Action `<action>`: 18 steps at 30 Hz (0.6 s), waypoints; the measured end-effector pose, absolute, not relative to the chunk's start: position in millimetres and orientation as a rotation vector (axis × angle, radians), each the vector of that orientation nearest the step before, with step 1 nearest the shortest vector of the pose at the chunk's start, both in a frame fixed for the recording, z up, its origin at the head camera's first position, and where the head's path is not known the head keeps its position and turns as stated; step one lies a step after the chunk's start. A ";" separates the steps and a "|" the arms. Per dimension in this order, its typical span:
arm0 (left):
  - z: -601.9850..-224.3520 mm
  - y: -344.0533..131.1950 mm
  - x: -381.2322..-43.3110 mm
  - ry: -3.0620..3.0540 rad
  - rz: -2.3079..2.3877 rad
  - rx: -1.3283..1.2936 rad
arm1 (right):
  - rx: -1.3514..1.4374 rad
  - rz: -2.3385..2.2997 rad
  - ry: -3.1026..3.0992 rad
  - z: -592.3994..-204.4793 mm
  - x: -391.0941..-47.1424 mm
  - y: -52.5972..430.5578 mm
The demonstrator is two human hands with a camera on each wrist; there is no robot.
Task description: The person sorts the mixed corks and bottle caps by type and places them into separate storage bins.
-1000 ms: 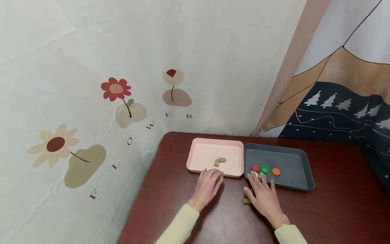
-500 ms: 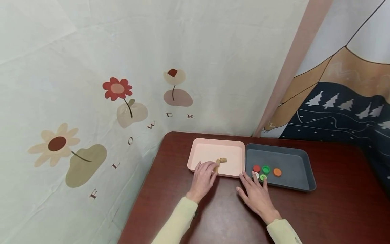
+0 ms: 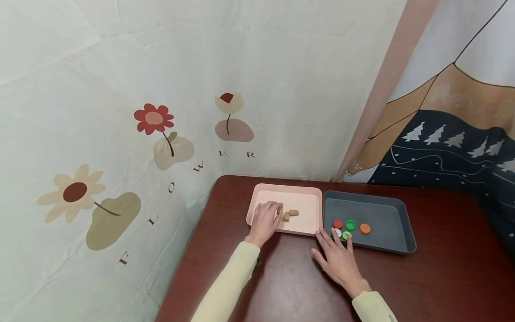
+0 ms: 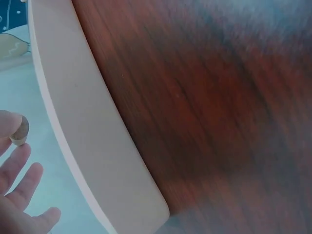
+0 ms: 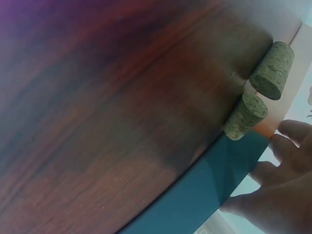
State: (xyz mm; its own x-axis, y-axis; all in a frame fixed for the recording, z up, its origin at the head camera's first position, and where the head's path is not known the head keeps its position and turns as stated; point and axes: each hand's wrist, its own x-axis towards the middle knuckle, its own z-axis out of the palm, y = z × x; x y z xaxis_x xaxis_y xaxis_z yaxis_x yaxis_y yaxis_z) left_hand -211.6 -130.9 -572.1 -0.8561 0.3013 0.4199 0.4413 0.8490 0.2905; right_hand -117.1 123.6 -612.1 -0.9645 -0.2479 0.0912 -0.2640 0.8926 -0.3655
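My left hand (image 3: pixel 265 220) reaches into the pink tray (image 3: pixel 310 197) and pinches a cork (image 4: pixel 20 130) between thumb and finger, as the left wrist view shows. Just right of those fingertips, two more corks lie in the tray, one cork (image 3: pixel 294 213) on its side and another cork (image 3: pixel 286 217) nearer. My right hand (image 3: pixel 338 264) has its fingers spread over the front rims where the trays meet. In the right wrist view, an upper cork (image 5: pixel 273 70) and a lower cork (image 5: pixel 246 116) are by the trays' outer walls; the hand hides both from the head view.
The dark grey tray (image 3: pixel 386 219) stands right beside the pink one. It contains several bottle caps, including a red cap (image 3: pixel 337 224), a green cap (image 3: pixel 350 225) and an orange cap (image 3: pixel 365 229). Behind the brown table (image 3: pixel 289 290) hangs a printed cloth (image 3: pixel 281 89).
The left hand has carried its cork from the pink tray's front edge farther in and to the left. The right hand has shifted left, and the cork that showed beside its thumb is now covered.
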 end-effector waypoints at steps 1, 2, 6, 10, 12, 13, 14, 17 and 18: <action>-572.6 -130.8 -213.9 -2.672 -0.526 -0.554 | 0.408 0.590 -3.016 -612.5 -117.1 123.7; -573.2 -130.6 -216.0 -2.681 -0.507 -0.552 | 0.407 0.589 -3.016 -612.9 -117.1 123.9; -577.4 -129.5 -222.2 -2.715 -0.441 -0.537 | 0.409 0.584 -3.014 -613.2 -116.8 123.9; -582.6 -127.5 -226.4 -2.751 -0.393 -0.512 | 0.413 0.582 -3.010 -612.8 -116.3 123.6; -584.5 -125.9 -228.1 -2.769 -0.394 -0.502 | 0.411 0.584 -3.005 -612.5 -116.0 123.5; -585.1 -125.0 -228.8 -2.777 -0.395 -0.496 | 0.410 0.584 -3.003 -612.3 -115.8 123.6; -585.7 -124.1 -229.6 -2.787 -0.396 -0.489 | 0.409 0.583 -3.001 -612.3 -115.7 123.6; -587.9 -121.9 -231.7 -2.821 -0.386 -0.464 | 0.407 0.586 -2.999 -612.6 -115.5 123.6; -588.5 -121.3 -232.1 -2.834 -0.377 -0.455 | 0.408 0.586 -3.000 -612.8 -115.5 123.5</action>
State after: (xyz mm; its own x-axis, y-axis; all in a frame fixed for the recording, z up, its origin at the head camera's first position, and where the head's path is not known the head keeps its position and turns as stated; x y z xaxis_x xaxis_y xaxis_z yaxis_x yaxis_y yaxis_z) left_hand -232.1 -121.3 -588.5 -0.9212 0.2714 0.2789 0.3349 0.9179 0.2130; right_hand -115.5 123.5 -612.8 -0.9634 -0.2461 0.1068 -0.2681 0.8929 -0.3616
